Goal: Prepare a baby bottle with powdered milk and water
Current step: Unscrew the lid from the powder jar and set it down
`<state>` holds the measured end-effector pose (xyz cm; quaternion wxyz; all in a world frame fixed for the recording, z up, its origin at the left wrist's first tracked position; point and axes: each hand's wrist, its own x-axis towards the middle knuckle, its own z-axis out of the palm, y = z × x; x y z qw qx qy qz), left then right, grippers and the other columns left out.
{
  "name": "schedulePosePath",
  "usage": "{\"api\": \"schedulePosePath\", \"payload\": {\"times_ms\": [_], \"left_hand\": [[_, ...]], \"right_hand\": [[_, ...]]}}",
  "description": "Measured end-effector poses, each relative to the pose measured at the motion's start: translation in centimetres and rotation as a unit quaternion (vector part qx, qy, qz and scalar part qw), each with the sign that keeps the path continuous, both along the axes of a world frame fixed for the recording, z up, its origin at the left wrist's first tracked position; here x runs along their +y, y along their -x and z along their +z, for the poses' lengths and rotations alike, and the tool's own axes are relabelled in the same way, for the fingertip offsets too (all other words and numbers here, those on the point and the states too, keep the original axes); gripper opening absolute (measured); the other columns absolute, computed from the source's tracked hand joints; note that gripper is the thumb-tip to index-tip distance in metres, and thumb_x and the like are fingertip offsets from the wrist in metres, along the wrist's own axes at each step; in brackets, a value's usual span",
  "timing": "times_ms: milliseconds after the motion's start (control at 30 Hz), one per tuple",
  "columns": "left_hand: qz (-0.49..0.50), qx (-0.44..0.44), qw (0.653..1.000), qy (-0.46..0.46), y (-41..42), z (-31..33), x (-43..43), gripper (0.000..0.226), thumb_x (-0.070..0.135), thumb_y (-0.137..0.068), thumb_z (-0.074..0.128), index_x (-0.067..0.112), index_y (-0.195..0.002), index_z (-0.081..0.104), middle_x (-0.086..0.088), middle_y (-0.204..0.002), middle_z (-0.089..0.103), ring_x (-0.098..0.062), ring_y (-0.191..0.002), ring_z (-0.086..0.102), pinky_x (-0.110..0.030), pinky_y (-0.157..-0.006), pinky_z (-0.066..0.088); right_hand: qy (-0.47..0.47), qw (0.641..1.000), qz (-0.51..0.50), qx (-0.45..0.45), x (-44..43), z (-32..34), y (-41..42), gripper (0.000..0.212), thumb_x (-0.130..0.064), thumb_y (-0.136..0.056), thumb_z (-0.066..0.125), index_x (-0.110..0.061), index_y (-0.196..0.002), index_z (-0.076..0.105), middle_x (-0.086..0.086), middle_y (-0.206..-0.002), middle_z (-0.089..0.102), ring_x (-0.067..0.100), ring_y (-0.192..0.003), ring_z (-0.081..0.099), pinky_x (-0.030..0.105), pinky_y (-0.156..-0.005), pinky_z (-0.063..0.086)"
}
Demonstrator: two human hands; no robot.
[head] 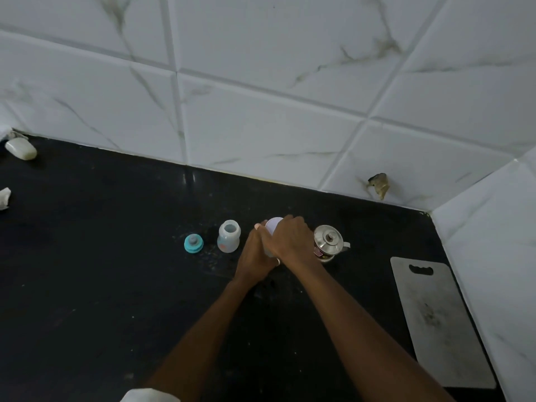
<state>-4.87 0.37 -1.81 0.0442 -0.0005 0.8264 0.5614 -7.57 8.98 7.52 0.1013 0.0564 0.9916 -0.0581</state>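
An open, translucent baby bottle [228,235] stands upright on the black counter [101,256]. Its teal nipple cap [193,243] rests just left of it. To the bottle's right stands a white-lidded container [274,224], mostly hidden by my hands. My left hand [255,255] wraps around its side. My right hand [290,237] covers the lid from above. A small steel kettle [329,242] with a knobbed lid sits right beside my right hand.
A grey cutting board [435,320] lies along the right wall. A white bar-like object [21,149] and a crumpled white scrap [4,198] sit at the far left. Tiled walls close the back and right sides. A white sleeve edge [148,395] shows at the bottom.
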Motion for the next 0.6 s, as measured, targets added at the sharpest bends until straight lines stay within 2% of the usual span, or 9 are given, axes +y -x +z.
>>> {"api": "schedulePosePath", "payload": {"times_ms": [100,200,267,333,367,467,600], "left_hand": [[0.010,-0.005,1.000,0.004,0.5,-0.5,0.2,0.056,0.025,-0.089,0.074,0.007,-0.139,0.055,-0.004,-0.136,0.063,-0.011,-0.126,0.059,-0.037,-0.107,0.050],[-0.012,-0.016,0.999,0.050,1.0,-1.1,0.3,0.056,0.022,-0.093,0.073,0.001,-0.141,0.054,-0.009,-0.144,0.058,-0.018,-0.137,0.052,-0.029,-0.114,0.040],[0.018,0.001,1.000,0.015,0.7,-1.2,0.2,0.061,0.022,-0.089,0.076,0.008,-0.143,0.052,-0.006,-0.144,0.059,-0.016,-0.137,0.053,-0.028,-0.114,0.041],[0.040,0.036,0.998,-0.024,0.5,-1.3,0.0,0.060,0.029,-0.084,0.079,0.017,-0.138,0.057,0.005,-0.137,0.064,-0.004,-0.130,0.057,-0.023,-0.110,0.045],[0.041,0.041,0.998,-0.035,0.4,-1.5,0.0,0.062,0.030,-0.083,0.081,0.016,-0.138,0.058,0.005,-0.137,0.064,-0.003,-0.129,0.057,-0.024,-0.109,0.046],[0.037,0.014,0.999,-0.022,0.8,-1.5,0.0,0.067,0.027,-0.083,0.083,0.012,-0.142,0.056,-0.004,-0.141,0.063,-0.017,-0.131,0.059,-0.029,-0.107,0.046],[0.035,0.004,0.999,-0.035,0.9,-1.8,-0.2,0.071,0.021,-0.079,0.085,0.017,-0.142,0.054,-0.005,-0.139,0.064,-0.020,-0.128,0.061,-0.034,-0.107,0.050]], "right_hand": [[-0.024,0.999,0.038,-0.008,-0.1,-0.1,0.0,0.074,-0.067,-0.097,0.045,-0.003,-0.134,0.055,0.017,-0.132,0.058,0.030,-0.122,0.055,0.038,-0.095,0.047],[-0.022,0.998,0.065,-0.005,-0.1,-0.4,0.2,0.060,-0.056,-0.102,0.046,-0.003,-0.126,0.059,0.017,-0.128,0.061,0.030,-0.118,0.056,0.037,-0.092,0.046],[-0.016,0.997,0.071,-0.007,0.1,-0.8,0.4,0.056,-0.054,-0.102,0.048,-0.004,-0.126,0.058,0.017,-0.127,0.061,0.029,-0.116,0.058,0.036,-0.092,0.046],[-0.003,0.999,0.051,-0.003,0.4,-1.4,0.6,0.065,-0.059,-0.099,0.050,-0.004,-0.133,0.054,0.016,-0.129,0.058,0.029,-0.115,0.060,0.035,-0.093,0.047],[0.002,0.999,0.037,0.001,0.5,-1.6,0.6,0.071,-0.063,-0.096,0.050,-0.004,-0.135,0.051,0.016,-0.130,0.056,0.029,-0.115,0.060,0.035,-0.093,0.047],[0.005,0.999,0.031,0.011,0.9,-2.5,0.8,0.079,-0.069,-0.092,0.050,-0.004,-0.137,0.049,0.014,-0.128,0.055,0.028,-0.113,0.061,0.034,-0.091,0.048],[0.002,0.999,0.048,0.010,1.3,-3.0,1.1,0.083,-0.070,-0.091,0.051,-0.003,-0.140,0.048,0.014,-0.127,0.055,0.029,-0.112,0.062,0.035,-0.090,0.048]]}}
